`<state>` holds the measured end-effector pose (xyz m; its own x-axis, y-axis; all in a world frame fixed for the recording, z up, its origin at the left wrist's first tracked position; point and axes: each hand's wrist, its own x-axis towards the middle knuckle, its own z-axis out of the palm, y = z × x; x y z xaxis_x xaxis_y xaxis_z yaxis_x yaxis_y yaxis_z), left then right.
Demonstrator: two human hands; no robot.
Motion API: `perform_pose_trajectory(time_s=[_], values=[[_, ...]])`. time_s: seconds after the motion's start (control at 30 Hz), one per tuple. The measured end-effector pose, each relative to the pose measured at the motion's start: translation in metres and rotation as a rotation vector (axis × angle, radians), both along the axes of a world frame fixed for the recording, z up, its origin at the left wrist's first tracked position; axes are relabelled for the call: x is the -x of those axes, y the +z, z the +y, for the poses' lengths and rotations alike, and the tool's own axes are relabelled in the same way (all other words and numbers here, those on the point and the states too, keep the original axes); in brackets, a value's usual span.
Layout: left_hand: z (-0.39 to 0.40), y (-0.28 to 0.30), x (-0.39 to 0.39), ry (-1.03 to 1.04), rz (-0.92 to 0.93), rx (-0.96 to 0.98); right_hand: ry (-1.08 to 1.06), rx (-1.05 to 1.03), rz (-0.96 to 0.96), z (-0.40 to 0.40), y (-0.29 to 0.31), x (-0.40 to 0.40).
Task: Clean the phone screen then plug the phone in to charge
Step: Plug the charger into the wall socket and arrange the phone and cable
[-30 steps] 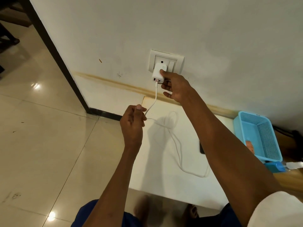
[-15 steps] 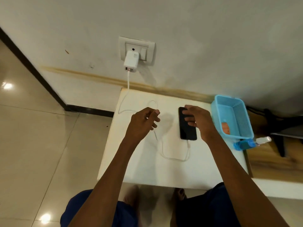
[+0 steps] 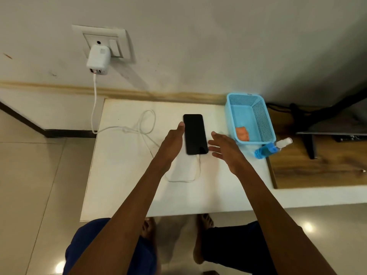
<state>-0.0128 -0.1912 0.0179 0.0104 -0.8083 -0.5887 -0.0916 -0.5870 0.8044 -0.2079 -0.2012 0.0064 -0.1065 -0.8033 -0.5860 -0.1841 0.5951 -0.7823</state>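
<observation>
A black phone lies screen up on the white table, its dark screen off. A white cable runs from its lower end in loops across the table up to the white charger plugged into the wall socket. My left hand is flat with straight fingers beside the phone's left edge, thumb tip near it. My right hand hovers with spread fingers just right of the phone, holding nothing.
A light blue plastic basket with an orange cloth inside stands at the table's right end. A blue spray bottle lies beside it. A wooden surface with a black stand lies further right. Tiled floor is on the left.
My right hand left the charger, touched the phone's top, then drew back to its right side. My left hand let go of the cable and moved beside the phone.
</observation>
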Motion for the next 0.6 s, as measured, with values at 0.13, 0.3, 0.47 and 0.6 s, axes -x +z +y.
perform_pose_trajectory(time_s=[0.13,0.3,0.47,0.6], values=[[-0.004,-0.007,0.013,0.0,-0.023,-0.007,0.031,-0.023,-0.029,-0.005,-0.002,0.004],[-0.008,-0.014,0.025,0.001,-0.044,-0.029,0.069,-0.046,-0.009,-0.008,-0.004,0.007],[-0.01,-0.018,0.023,-0.005,-0.107,-0.023,0.074,-0.063,-0.029,-0.008,-0.004,0.003],[-0.007,-0.02,0.007,-0.002,-0.173,0.012,0.095,-0.115,-0.138,-0.001,-0.007,-0.013]])
